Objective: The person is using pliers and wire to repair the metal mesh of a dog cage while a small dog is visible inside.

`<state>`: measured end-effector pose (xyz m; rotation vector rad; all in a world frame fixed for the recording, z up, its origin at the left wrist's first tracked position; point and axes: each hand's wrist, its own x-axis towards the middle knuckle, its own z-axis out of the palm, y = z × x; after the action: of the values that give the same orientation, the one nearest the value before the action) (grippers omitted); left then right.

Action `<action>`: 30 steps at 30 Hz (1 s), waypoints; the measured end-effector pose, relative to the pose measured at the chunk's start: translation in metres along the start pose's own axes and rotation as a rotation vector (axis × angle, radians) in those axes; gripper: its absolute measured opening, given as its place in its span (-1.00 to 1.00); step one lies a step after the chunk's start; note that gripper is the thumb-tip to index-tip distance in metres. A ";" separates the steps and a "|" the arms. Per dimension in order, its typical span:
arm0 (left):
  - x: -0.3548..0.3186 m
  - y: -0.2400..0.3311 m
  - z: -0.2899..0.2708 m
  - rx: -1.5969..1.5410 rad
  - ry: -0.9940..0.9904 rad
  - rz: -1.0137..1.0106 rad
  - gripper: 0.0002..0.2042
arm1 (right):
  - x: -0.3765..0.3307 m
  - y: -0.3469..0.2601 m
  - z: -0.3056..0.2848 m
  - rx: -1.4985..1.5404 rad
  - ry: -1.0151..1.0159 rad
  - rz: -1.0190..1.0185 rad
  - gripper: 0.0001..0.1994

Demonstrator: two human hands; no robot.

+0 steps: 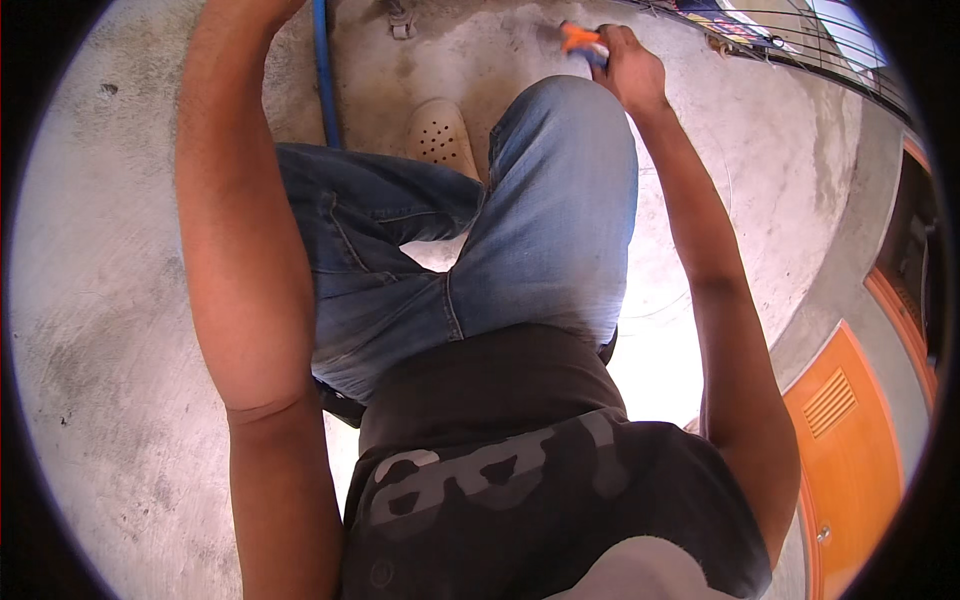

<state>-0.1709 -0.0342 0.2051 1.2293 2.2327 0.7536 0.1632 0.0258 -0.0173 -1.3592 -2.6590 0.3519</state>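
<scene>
My right hand (632,70) is past my raised knee, near the top of the view. Its fingers are closed round a small orange-and-blue tool (582,40), smeared by motion. A dark, blurred end sticks out on the tool's left side; its exact kind cannot be made out. My left arm reaches up along the left side. Only the heel of my left hand (275,8) shows at the upper edge; its fingers and anything in them are cut off. A blue hose or pipe (325,75) runs just right of that wrist.
My jeans-covered legs (560,190) are bent in front of me, with a beige clog (440,135) on one foot. A small metal piece (402,25) lies on the concrete floor (110,300). Wire grating (800,40) lines the far right; an orange louvred door (845,430) stands at right.
</scene>
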 end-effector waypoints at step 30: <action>0.008 -0.008 -0.004 0.009 -0.013 0.059 -0.64 | 0.027 -0.016 -0.036 -0.131 -0.079 -0.035 -0.63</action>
<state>-0.1818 -0.0317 0.2019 1.3060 2.2004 0.7562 0.1432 0.0441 0.0220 -1.3587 -2.8120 0.2357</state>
